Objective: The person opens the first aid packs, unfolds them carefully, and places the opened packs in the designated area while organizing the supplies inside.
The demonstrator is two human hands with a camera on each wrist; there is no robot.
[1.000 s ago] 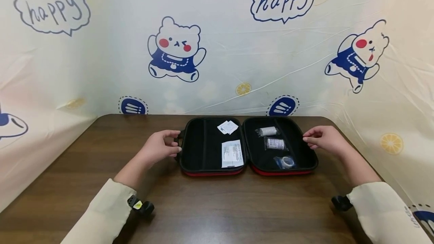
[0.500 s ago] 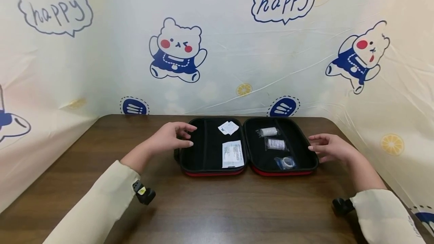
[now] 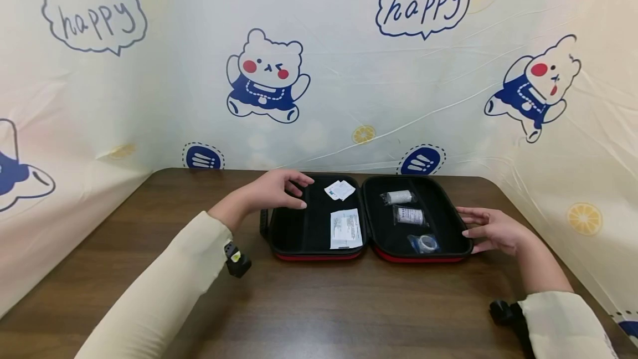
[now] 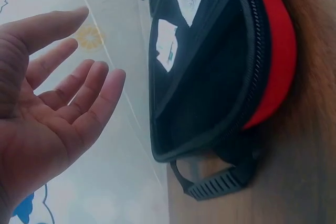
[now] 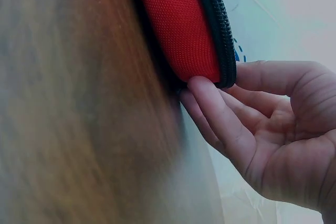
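A red first-aid case (image 3: 319, 257) with a black lining lies unzipped on the table, both halves spread flat. My left hand (image 3: 276, 190) hovers over the left half, fingers loosely extended and holding nothing; the left wrist view shows its palm apart from the case. At the far right edge, my right hand (image 3: 498, 231) holds the right half's rim, thumb at the zipper (image 5: 227, 51) and fingers against the red side. Small white packets (image 3: 340, 190) and a larger white packet (image 3: 346, 229) lie in the left half. The right half holds two wrapped bandage rolls (image 3: 410, 215) and a wrapped tape roll (image 3: 427, 244).
A black carry handle (image 4: 218, 183) sticks out from the case's left side. The brown wooden table (image 3: 319, 309) extends in front of the case. Behind it hangs a pale printed cloth (image 3: 329, 71), close to the table's back edge.
My left hand has let go of the handle and moved right, over the left half. My right hand has come down from the upper right edge to the right side of the case.
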